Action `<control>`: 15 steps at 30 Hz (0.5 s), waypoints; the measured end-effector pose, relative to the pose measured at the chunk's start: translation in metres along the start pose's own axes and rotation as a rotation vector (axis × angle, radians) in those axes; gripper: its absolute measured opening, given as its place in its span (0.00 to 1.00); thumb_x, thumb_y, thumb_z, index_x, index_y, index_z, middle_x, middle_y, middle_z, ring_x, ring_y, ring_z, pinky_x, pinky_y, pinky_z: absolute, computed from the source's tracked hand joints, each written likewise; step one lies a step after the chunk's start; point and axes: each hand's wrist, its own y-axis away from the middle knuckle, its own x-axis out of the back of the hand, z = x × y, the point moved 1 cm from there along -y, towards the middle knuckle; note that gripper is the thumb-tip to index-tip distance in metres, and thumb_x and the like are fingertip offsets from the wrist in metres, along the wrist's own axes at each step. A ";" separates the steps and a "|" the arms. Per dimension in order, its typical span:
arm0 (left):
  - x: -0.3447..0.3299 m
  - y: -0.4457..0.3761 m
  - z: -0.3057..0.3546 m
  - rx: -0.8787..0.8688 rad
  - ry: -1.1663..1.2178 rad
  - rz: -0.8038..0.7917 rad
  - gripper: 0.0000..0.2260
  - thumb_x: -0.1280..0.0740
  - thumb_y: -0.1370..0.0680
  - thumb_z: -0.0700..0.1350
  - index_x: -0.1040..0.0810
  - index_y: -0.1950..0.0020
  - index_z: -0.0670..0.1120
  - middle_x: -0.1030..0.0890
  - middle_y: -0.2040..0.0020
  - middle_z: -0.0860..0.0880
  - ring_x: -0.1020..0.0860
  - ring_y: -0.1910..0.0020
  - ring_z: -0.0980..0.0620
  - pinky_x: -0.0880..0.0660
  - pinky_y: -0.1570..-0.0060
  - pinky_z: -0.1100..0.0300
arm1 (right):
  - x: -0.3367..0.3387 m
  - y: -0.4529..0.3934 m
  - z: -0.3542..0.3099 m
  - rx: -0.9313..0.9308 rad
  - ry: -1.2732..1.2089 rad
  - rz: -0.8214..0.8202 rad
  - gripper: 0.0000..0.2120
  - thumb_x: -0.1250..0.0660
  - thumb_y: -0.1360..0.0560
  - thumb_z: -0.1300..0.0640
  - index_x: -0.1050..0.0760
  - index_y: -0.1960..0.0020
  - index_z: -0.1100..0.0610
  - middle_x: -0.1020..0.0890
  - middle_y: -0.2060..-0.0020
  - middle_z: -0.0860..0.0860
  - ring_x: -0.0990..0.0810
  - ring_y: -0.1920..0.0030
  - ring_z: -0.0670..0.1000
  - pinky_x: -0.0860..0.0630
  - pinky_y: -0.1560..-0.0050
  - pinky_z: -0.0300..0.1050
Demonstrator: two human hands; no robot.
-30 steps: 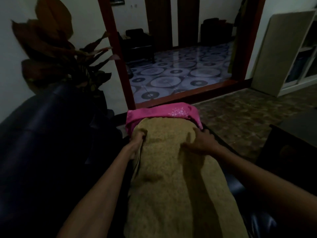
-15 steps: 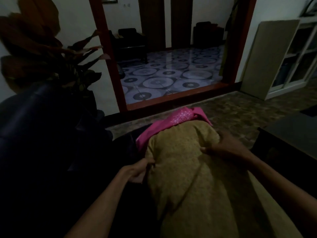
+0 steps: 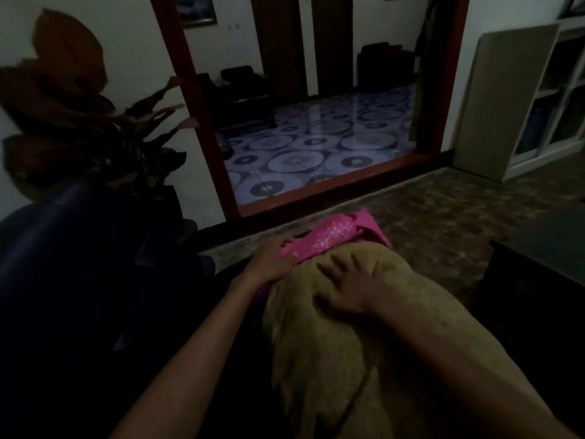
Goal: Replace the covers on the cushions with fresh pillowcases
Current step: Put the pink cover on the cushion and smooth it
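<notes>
Nearest to us, our two bare forearms reach forward over a long cushion in a mustard-yellow cover (image 3: 364, 350), which lies lengthwise away from us across a dark sofa (image 3: 63, 280). Our right hand (image 3: 345, 285) lies flat on top of the yellow cover, fingers spread and straight, pressing into the fabric near its far end. Just beside it, our left hand (image 3: 272, 259) is at the cushion's left edge, its fingers curled round the near corner of the pink pillowcase (image 3: 335, 236). That pink, white-patterned cloth is bunched over the cushion's far end, just past the yellow fabric.

To the right stands a dark low table (image 3: 538, 258). Beyond the cushion lies a mottled brown floor (image 3: 443, 210), then a red-framed doorway (image 3: 196, 122) opening onto tiles with circle patterns (image 3: 304, 153) and dark armchairs (image 3: 243, 90). At the left, behind the sofa, a plant with broad brown leaves (image 3: 72, 99) stands against the white wall. At the far right a board (image 3: 503, 96) leans beside a white shelf unit (image 3: 557, 90).
</notes>
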 end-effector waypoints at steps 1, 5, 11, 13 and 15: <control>-0.008 -0.005 0.004 -0.047 0.046 -0.015 0.21 0.32 0.25 0.56 0.23 0.34 0.49 0.21 0.40 0.52 0.22 0.44 0.53 0.26 0.43 0.59 | -0.016 0.002 0.003 0.010 0.055 0.024 0.42 0.52 0.30 0.24 0.51 0.19 0.37 0.49 0.18 0.47 0.54 0.19 0.58 0.63 0.26 0.73; -0.040 -0.042 0.005 -0.039 -0.045 0.007 0.16 0.29 0.24 0.57 0.17 0.40 0.52 0.19 0.43 0.57 0.20 0.44 0.54 0.25 0.41 0.58 | -0.013 -0.002 0.017 0.023 0.096 0.030 0.38 0.52 0.28 0.22 0.44 0.22 0.35 0.38 0.21 0.46 0.44 0.21 0.58 0.55 0.27 0.74; -0.027 -0.099 0.005 0.104 -0.174 0.214 0.10 0.33 0.23 0.49 0.16 0.59 0.46 0.15 0.58 0.47 0.18 0.58 0.47 0.19 0.50 0.50 | -0.011 -0.009 0.026 0.036 0.090 0.114 0.37 0.53 0.30 0.20 0.36 0.26 0.34 0.29 0.27 0.43 0.35 0.26 0.55 0.50 0.28 0.72; -0.013 -0.121 0.001 0.206 -0.140 0.331 0.12 0.34 0.22 0.50 0.15 0.53 0.45 0.15 0.51 0.45 0.18 0.53 0.43 0.20 0.47 0.51 | -0.014 -0.012 0.028 0.037 0.070 0.133 0.37 0.54 0.31 0.20 0.36 0.27 0.33 0.29 0.28 0.42 0.35 0.27 0.54 0.50 0.27 0.72; -0.002 -0.135 -0.010 0.340 -0.108 0.404 0.16 0.35 0.21 0.54 0.15 0.48 0.43 0.16 0.47 0.43 0.18 0.50 0.41 0.20 0.46 0.51 | -0.014 -0.014 0.031 0.038 0.062 0.150 0.37 0.54 0.31 0.19 0.35 0.27 0.33 0.28 0.29 0.42 0.35 0.26 0.54 0.51 0.27 0.72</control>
